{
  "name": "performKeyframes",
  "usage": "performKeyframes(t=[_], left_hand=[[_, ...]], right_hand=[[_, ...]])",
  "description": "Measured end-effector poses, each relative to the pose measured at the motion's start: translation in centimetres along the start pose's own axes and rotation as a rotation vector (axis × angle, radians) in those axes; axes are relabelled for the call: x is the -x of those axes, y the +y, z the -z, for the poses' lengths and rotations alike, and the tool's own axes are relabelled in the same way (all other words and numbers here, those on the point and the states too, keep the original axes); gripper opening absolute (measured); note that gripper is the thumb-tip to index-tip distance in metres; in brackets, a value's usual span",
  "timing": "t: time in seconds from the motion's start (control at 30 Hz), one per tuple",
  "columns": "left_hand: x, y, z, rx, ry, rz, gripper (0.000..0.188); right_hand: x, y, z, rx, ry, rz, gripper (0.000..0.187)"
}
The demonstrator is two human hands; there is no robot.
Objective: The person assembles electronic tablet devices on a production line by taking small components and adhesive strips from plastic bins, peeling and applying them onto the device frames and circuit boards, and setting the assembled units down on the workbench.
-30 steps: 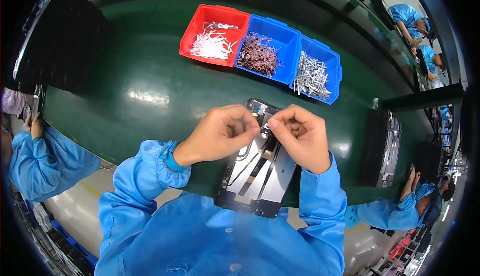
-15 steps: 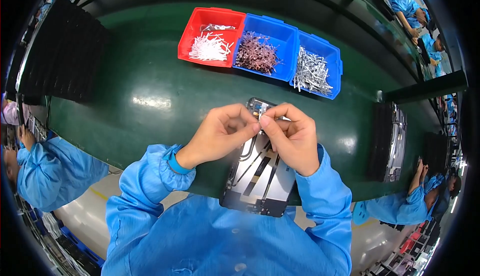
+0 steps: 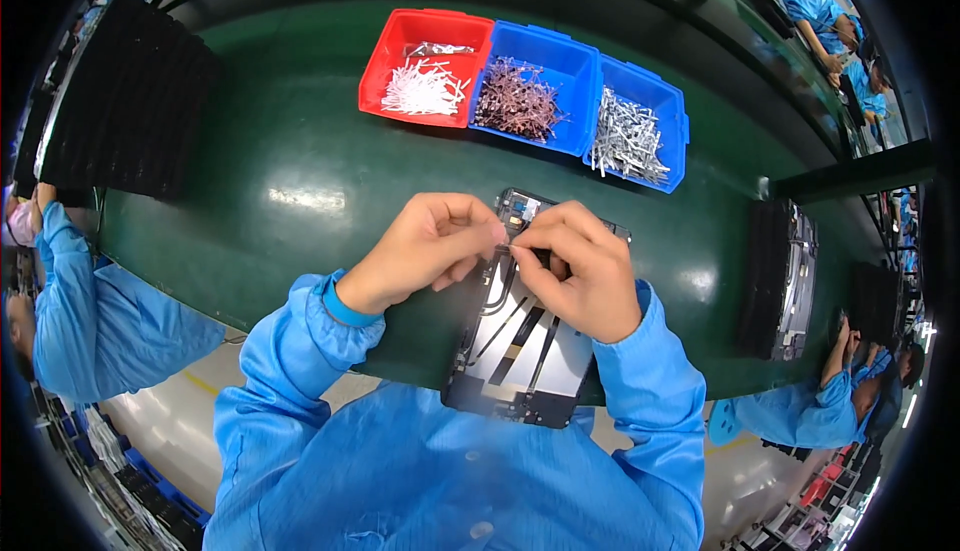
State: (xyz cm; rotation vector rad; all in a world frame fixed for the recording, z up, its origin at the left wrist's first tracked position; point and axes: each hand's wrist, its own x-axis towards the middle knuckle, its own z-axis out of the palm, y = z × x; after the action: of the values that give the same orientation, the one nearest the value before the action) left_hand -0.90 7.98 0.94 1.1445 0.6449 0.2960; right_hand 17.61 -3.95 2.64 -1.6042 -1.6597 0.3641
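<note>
An opened tablet-like device, with a silvery inner plate and black strips, lies tilted at the table's near edge in front of me. Over its upper end, my left hand has thumb and forefinger pinched together. Close beside it, my right hand makes a similar pinch, its fingertips almost meeting the left ones. Whatever lies between the fingertips is too small to make out. Small blue, white and gold parts show at the device's top end, partly covered by my fingers.
Beyond the device stand a red bin of white strips, a blue bin of thin reddish-brown pieces and another blue bin of silvery strips. Tall black stacks rise at left; more device units stand at right. Co-workers sit either side.
My fingertips have drawn slightly apart, the left hand shifting a little left and the right one a little down. At far left, a co-worker's arm has risen toward the black stacks.
</note>
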Motion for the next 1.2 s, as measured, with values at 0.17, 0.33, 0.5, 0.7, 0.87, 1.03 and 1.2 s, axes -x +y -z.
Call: performKeyframes(t=[0.17,0.33,0.5,0.7,0.87,1.03,1.2], left_hand=[[-1.2,-0.8,1.4,0.033,0.323,-0.268,0.017],[-5.1,2.4,6.5,-0.839,0.956,-0.822,0.011],[-3.4,0.7,4.0,-1.134,0.913,-0.893,0.008],[5.8,-1.8,-0.9,-0.586,0.135,-0.11,0.059],[7.5,-1.7,-3.4,-0.63,0.08,-0.019,0.069],[4.6,-4.8,-4.8,0.051,0.078,0.015,0.058],[4.4,-3.5,-6.3,0.215,-0.03,0.275,0.035]], right_hand=[[-0.2,0.8,-0.1,-0.156,0.132,0.184,0.007],[1.0,2.4,0.2,-0.555,0.21,-0.087,0.007],[2.4,2.5,1.8,-0.733,0.297,-0.311,0.005],[7.1,1.7,3.0,-0.638,0.327,-0.374,0.005],[11.2,1.2,1.3,-0.699,0.222,-0.374,0.005],[11.6,1.2,-0.1,-0.703,0.334,-0.377,0.006],[11.8,1.3,-0.2,-0.767,0.368,-0.401,0.006]])
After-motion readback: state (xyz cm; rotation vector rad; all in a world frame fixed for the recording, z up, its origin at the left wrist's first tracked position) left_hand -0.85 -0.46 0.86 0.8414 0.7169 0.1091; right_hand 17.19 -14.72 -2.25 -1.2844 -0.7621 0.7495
